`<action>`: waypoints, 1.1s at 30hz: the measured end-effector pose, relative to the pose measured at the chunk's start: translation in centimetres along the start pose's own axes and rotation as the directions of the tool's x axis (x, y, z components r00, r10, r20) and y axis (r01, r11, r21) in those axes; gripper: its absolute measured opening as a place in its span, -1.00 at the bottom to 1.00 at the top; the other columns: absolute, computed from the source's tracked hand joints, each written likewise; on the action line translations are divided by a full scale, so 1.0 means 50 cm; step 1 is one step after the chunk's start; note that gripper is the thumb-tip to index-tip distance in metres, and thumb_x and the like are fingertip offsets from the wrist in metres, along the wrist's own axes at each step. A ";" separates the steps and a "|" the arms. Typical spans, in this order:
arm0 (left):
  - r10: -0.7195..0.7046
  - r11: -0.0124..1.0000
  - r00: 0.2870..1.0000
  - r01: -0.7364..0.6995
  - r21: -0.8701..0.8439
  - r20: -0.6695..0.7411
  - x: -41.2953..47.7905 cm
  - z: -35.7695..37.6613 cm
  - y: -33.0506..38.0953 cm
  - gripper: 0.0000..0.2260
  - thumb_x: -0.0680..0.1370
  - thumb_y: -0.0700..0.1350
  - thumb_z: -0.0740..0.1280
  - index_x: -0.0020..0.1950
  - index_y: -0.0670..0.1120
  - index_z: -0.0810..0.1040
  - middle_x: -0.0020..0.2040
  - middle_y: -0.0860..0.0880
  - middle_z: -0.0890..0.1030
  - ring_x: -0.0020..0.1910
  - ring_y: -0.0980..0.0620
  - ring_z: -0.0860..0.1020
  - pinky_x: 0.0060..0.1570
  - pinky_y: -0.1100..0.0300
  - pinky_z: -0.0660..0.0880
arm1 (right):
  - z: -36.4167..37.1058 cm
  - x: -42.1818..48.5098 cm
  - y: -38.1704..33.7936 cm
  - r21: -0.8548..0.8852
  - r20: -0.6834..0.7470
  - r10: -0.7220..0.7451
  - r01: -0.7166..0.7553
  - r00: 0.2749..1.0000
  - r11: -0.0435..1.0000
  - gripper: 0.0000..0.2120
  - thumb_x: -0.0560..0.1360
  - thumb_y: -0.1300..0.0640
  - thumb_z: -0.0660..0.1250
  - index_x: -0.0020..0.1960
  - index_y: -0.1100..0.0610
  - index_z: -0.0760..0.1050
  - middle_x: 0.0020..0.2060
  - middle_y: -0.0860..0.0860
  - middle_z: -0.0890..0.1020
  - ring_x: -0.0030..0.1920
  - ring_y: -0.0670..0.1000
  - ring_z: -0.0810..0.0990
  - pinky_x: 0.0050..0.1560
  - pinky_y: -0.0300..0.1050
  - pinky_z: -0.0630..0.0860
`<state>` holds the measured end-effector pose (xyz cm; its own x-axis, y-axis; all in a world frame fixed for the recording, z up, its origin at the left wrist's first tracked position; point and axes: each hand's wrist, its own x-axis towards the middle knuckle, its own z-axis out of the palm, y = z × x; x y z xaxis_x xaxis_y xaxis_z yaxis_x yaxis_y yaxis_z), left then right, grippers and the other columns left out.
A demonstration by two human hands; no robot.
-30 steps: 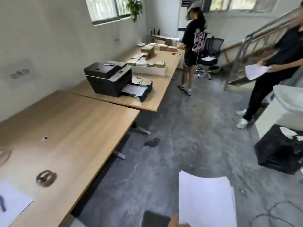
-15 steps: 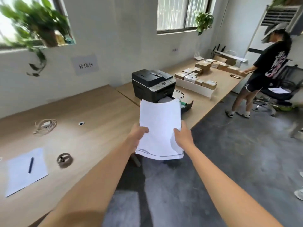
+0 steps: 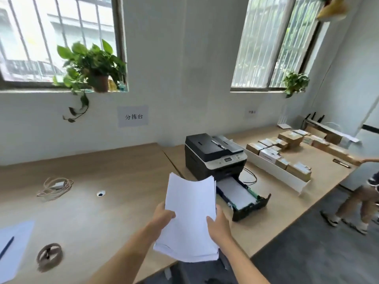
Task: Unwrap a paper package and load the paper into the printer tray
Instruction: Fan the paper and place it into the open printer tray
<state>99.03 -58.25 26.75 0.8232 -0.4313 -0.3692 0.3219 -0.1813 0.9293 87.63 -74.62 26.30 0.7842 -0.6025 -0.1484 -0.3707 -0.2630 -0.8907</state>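
Observation:
I hold a thick stack of white paper (image 3: 189, 214) upright in front of me, its top edge bowed. My left hand (image 3: 163, 215) grips its left edge and my right hand (image 3: 218, 224) grips its right edge. Just beyond the stack, a black printer (image 3: 213, 155) stands on the wooden table (image 3: 123, 181). Its paper tray (image 3: 252, 208) is pulled out toward me, with white sheets lying in it. The stack hides the tray's left end.
A long white divider (image 3: 274, 175) with several cardboard boxes lies right of the printer. A coiled cable (image 3: 54, 186), a tape roll (image 3: 49, 256) and a sheet with a pen (image 3: 12, 249) lie at left. A person (image 3: 356, 201) stands at far right.
My view has swung up and closer to the printer. The paper stack, low at the frame's bottom a second ago, is now held by both hands near the open tray.

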 end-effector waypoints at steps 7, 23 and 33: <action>-0.042 0.997 0.998 0.039 -0.064 -0.049 0.158 0.008 0.012 -0.69 0.33 -0.27 0.27 0.05 -0.10 0.57 0.02 -0.16 0.66 -0.14 -0.11 0.61 -0.06 0.04 0.54 | 0.014 0.181 0.011 0.005 0.062 0.025 -0.025 0.998 1.000 -0.61 0.58 0.21 0.19 0.40 0.06 0.32 0.00 -0.16 0.53 -0.06 -0.15 0.55 -0.24 -0.26 0.43; 0.083 0.995 0.846 -0.101 -0.005 -0.527 0.443 0.092 -0.191 -0.71 0.47 -0.44 0.38 -0.14 -0.02 0.54 -0.33 0.22 0.68 -0.36 0.34 0.59 -0.29 0.29 0.55 | 0.150 0.570 0.263 0.066 0.248 -0.119 0.106 0.962 0.992 -0.63 0.60 0.31 0.20 0.34 0.01 0.42 0.06 -0.24 0.60 0.08 -0.37 0.56 0.00 -0.53 0.45; -0.039 0.998 0.817 -0.002 -0.070 -0.576 0.597 0.113 -0.448 -0.81 0.53 -0.27 0.41 0.04 -0.02 0.51 -0.14 0.13 0.71 -0.13 0.21 0.65 -0.22 0.41 0.55 | 0.281 0.659 0.507 0.081 0.333 -0.029 0.002 0.943 0.997 -0.71 0.64 0.23 0.19 0.31 -0.03 0.38 0.07 -0.22 0.62 0.10 -0.28 0.60 0.09 -0.36 0.50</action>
<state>113.75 -72.04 -5.14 0.9291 0.1636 -0.3316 0.3521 -0.1176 0.9285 111.06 -90.57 -7.23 0.9153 -0.3099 -0.2571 -0.3278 -0.2025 -0.9228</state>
